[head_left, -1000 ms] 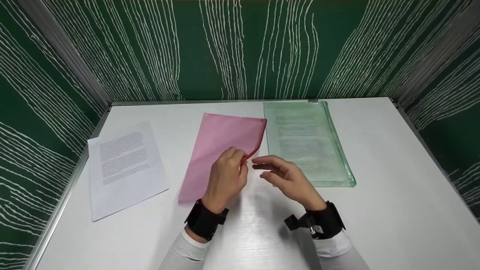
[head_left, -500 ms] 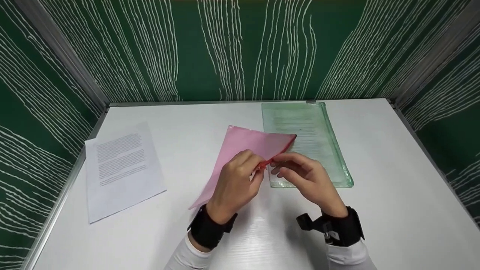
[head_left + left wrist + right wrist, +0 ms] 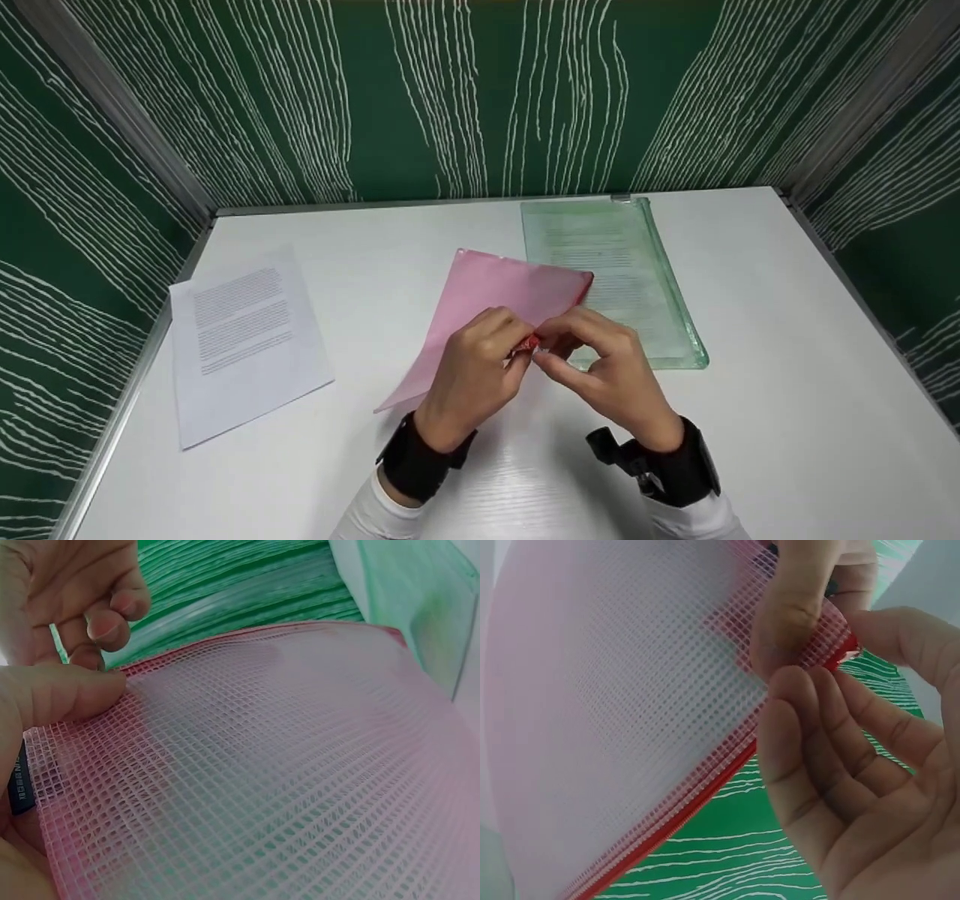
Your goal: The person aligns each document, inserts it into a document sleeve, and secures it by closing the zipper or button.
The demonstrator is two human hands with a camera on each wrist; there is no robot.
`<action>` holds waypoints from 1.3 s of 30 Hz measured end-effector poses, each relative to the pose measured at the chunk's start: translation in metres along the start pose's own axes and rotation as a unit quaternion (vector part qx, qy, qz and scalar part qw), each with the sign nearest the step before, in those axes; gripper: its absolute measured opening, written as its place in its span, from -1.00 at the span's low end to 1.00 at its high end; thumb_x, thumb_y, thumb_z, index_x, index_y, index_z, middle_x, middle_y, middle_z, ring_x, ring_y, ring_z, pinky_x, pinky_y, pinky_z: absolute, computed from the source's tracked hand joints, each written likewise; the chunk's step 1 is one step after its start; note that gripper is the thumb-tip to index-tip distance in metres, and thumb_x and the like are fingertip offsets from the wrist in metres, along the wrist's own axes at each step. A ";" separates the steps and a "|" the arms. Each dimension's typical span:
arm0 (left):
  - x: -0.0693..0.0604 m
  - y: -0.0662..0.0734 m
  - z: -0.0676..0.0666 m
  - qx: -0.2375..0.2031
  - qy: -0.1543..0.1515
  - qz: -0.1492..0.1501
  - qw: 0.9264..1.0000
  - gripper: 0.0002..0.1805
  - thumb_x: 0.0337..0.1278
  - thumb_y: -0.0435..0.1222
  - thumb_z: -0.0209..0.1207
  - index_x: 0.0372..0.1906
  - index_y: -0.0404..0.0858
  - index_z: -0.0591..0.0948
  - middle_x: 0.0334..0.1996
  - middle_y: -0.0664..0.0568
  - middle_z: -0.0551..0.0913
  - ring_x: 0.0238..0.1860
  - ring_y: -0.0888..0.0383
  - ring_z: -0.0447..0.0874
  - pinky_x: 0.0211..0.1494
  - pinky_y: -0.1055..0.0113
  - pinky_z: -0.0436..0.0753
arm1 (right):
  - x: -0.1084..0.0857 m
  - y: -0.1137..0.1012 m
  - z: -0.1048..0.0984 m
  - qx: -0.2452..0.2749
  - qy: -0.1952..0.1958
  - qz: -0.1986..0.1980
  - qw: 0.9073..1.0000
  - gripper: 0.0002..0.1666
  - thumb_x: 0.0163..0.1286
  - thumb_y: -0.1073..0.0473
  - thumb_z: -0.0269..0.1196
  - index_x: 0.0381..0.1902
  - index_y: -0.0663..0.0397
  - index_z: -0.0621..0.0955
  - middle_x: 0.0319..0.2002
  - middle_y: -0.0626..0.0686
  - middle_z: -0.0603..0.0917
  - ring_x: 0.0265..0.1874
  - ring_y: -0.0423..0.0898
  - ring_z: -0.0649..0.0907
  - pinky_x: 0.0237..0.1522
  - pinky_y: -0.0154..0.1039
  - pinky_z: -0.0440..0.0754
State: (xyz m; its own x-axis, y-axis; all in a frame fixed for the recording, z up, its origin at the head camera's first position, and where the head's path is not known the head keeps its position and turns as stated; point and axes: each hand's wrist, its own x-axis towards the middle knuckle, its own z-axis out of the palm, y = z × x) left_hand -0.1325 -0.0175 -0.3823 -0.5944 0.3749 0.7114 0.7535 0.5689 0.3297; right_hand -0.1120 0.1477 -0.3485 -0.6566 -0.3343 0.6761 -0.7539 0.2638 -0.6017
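A pink mesh zipper pouch [image 3: 491, 289] is held up off the table, its near part hidden by the hands. My left hand [image 3: 476, 367] grips it by one corner, thumb on the mesh [image 3: 262, 765]. At that corner my right hand [image 3: 616, 375] has its thumb and curled fingers at the end of the red zipper edge [image 3: 682, 821]. The fingertips of both hands nearly meet there, so the zipper pull is hard to make out. A small dark label [image 3: 21, 776] shows by the left hand.
A green zipper pouch [image 3: 637, 315] with printed paper inside lies behind the right hand, partly under the pink one. Printed white sheets [image 3: 251, 360] lie at the left of the white table [image 3: 787, 420]. Green walls [image 3: 420, 165] with white lines enclose the table.
The pink pouch has been raised and shifted right, tilting over the green pouch. My right hand has moved from beside the corner onto the zipper end, its fingers closing on it.
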 end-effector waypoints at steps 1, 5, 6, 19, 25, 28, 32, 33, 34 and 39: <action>0.000 0.000 0.001 0.000 -0.001 0.001 1.000 -0.87 -0.01 -0.46 0.11 -0.44 -0.19 0.61 -0.51 0.12 0.49 -0.46 0.29 0.40 -0.39 0.53 0.39 | 0.000 0.000 0.000 -0.006 0.005 -0.004 1.000 -0.76 -0.02 0.55 0.30 -0.35 0.26 0.61 -0.41 0.07 0.62 -0.48 -0.17 0.58 -0.42 -0.39 0.56; -0.002 0.000 0.000 -0.005 -0.010 0.004 1.000 -0.90 0.00 -0.44 0.14 -0.44 -0.18 0.61 -0.51 0.13 0.50 -0.46 0.29 0.40 -0.38 0.54 0.39 | 0.000 0.001 -0.002 -0.009 0.010 -0.008 1.000 -0.77 -0.02 0.59 0.27 -0.43 0.23 0.61 -0.47 0.05 0.61 -0.49 -0.18 0.55 -0.41 -0.45 0.53; -0.002 0.000 0.000 -0.006 -0.014 0.005 1.000 -0.91 0.02 -0.42 0.15 -0.44 -0.18 0.61 -0.51 0.13 0.50 -0.46 0.29 0.41 -0.38 0.54 0.40 | 0.000 0.001 -0.002 -0.006 0.007 -0.006 1.000 -0.77 -0.02 0.59 0.27 -0.44 0.23 0.60 -0.47 0.04 0.60 -0.49 -0.18 0.55 -0.42 -0.45 0.53; 0.000 0.001 -0.009 -0.050 -0.018 0.054 0.997 -0.84 0.04 -0.17 0.21 -0.41 -0.19 0.62 -0.47 0.13 0.55 -0.39 0.29 0.47 -0.31 0.53 0.45 | -0.012 0.023 -0.006 0.101 -0.056 0.058 0.992 -0.81 0.13 0.59 0.13 -0.43 0.25 0.49 -0.54 0.06 0.53 -0.57 -0.19 0.55 -0.48 -0.36 0.53; 0.000 0.000 -0.009 -0.043 -0.015 0.078 0.996 -0.81 0.08 -0.15 0.16 -0.45 -0.19 0.63 -0.47 0.14 0.56 -0.40 0.29 0.48 -0.31 0.54 0.45 | -0.018 0.033 -0.007 0.106 -0.083 0.069 0.988 -0.81 0.20 0.51 0.11 -0.41 0.14 0.49 -0.53 0.02 0.54 -0.59 -0.19 0.58 -0.52 -0.33 0.54; -0.001 0.001 -0.009 -0.044 -0.018 0.077 0.996 -0.82 0.09 -0.16 0.16 -0.45 -0.18 0.64 -0.47 0.13 0.56 -0.39 0.29 0.49 -0.30 0.54 0.46 | -0.019 0.033 -0.008 0.119 -0.093 0.097 0.984 -0.83 0.20 0.50 0.10 -0.42 0.14 0.47 -0.54 0.02 0.53 -0.60 -0.18 0.57 -0.53 -0.32 0.54; -0.001 0.003 -0.010 -0.044 -0.024 0.071 0.996 -0.82 0.12 -0.18 0.16 -0.45 -0.18 0.64 -0.47 0.14 0.56 -0.39 0.28 0.49 -0.30 0.54 0.45 | -0.020 0.033 -0.009 0.134 -0.100 0.123 0.978 -0.83 0.20 0.51 0.08 -0.45 0.16 0.46 -0.57 0.01 0.52 -0.64 -0.15 0.56 -0.57 -0.30 0.53; -0.001 0.004 -0.009 -0.044 -0.025 0.070 0.996 -0.82 0.12 -0.18 0.15 -0.45 -0.18 0.64 -0.47 0.14 0.56 -0.39 0.28 0.49 -0.29 0.54 0.45 | -0.020 0.033 -0.009 0.138 -0.102 0.123 0.978 -0.82 0.20 0.51 0.08 -0.45 0.17 0.46 -0.58 0.02 0.51 -0.65 -0.14 0.56 -0.59 -0.30 0.51; -0.001 0.004 -0.009 -0.043 -0.026 0.069 0.996 -0.82 0.13 -0.18 0.15 -0.45 -0.18 0.64 -0.47 0.14 0.56 -0.39 0.28 0.49 -0.30 0.54 0.45 | -0.020 0.034 -0.009 0.139 -0.103 0.123 0.977 -0.83 0.21 0.51 0.07 -0.45 0.17 0.46 -0.59 0.02 0.51 -0.65 -0.14 0.56 -0.60 -0.30 0.50; -0.002 0.004 -0.008 -0.043 -0.028 0.066 0.996 -0.81 0.14 -0.17 0.14 -0.44 -0.18 0.64 -0.46 0.15 0.57 -0.39 0.29 0.49 -0.29 0.54 0.45 | -0.020 0.033 -0.010 0.135 -0.116 0.120 0.977 -0.82 0.27 0.47 0.05 -0.46 0.15 0.49 -0.60 0.04 0.52 -0.66 -0.15 0.55 -0.63 -0.33 0.46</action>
State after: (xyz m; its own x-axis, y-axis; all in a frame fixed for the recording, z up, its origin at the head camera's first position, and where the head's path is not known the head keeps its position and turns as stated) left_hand -0.1265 -0.0219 -0.3776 -0.5016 0.4847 0.7166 0.8460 0.4481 0.2890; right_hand -0.1244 0.1722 -0.3775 -0.7673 -0.4965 0.4058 -0.5243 0.1214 -0.8428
